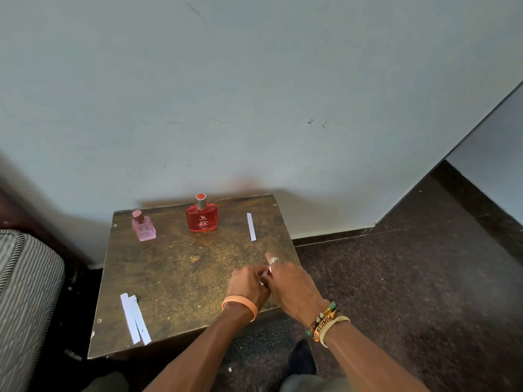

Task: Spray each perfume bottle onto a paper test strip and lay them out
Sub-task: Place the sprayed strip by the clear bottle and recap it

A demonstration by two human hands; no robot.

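1. Both hands are meeting at the near right part of the bench (175, 278): the left hand (246, 284) and right hand (294, 287) are closing their grip together around a small, mostly hidden object (266, 274); only a pinkish glint is showing, so what it is cannot be told.
2. Pink bottle (143, 226) and red bottle (201, 215) are standing upright and capped along the far edge, well apart from the hands.
3. One strip (251, 226) is lying alone at far right, probably already sprayed; spare strips (134, 318) are sitting at the near left corner, slightly overlapping.
4. Risks, as judged: the hands are working near the bench's edge, so a slipped grip could be sending the small object to the floor; a stray sleeve or draught could be shifting the light strips and mixing used with unused.
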